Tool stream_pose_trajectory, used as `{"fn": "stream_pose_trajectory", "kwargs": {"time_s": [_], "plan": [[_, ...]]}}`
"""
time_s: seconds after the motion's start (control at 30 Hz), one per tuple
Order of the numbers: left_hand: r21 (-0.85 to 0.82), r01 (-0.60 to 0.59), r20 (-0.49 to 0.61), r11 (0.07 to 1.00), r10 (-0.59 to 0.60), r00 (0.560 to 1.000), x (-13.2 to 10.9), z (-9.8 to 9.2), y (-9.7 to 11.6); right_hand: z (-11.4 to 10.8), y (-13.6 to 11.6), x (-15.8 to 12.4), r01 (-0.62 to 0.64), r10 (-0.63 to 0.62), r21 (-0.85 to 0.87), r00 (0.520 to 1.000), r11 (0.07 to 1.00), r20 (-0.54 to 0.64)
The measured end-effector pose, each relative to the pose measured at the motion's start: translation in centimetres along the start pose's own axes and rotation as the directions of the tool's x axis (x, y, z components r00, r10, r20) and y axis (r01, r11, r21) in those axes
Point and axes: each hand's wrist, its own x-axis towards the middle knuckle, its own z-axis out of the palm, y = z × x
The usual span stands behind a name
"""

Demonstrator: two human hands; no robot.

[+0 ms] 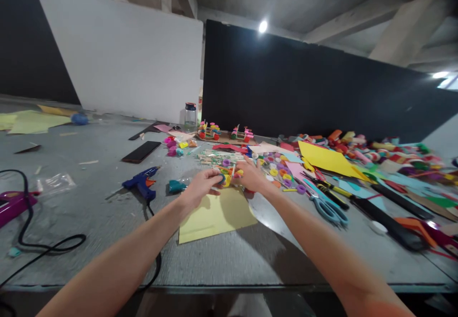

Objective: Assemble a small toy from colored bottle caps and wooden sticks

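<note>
Between my hands, just above the far end of a pale yellow sheet (218,216), is a small craft car (228,179) with yellow and orange parts and a dark teal round cap as a wheel. My left hand (201,185) pinches it at that teal cap. Curled around the other side, my right hand (249,175) grips the car; its fingertips are partly hidden. A teal lump (176,186) lies left of my left hand. Thin sticks (218,156) and many coloured bottle caps (274,171) are spread behind and to the right.
A blue glue gun (142,182) with a black cord lies left. Scissors (329,209), cutters and a yellow sheet (327,159) crowd the right. Two similar craft cars (209,131) and a clear jar (190,117) stand at the back. A magenta tool (16,205) is far left.
</note>
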Motion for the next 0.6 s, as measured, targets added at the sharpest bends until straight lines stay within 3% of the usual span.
{"fn": "stream_pose_trajectory", "kwargs": {"time_s": [0.23, 0.4, 0.6], "plan": [[0.008, 0.005, 0.006, 1.0, -0.005, 1.0, 0.1, -0.1, -0.2, -0.4, 0.2, 0.4, 0.022, -0.022, 0.007, 0.999, 1.0, 0.032], [0.024, 0.01, 0.004, 1.0, -0.01, 1.0, 0.1, -0.2, -0.3, -2.0, 0.5, 0.4, 0.021, -0.022, 0.005, 0.999, 1.0, 0.044], [0.051, -0.035, -0.056, 0.998, 0.038, 0.998, 0.5, -0.3, -0.1, -4.4, 3.9, -1.7, -0.018, 0.016, 0.127, 1.0, 0.992, 0.018]]}}
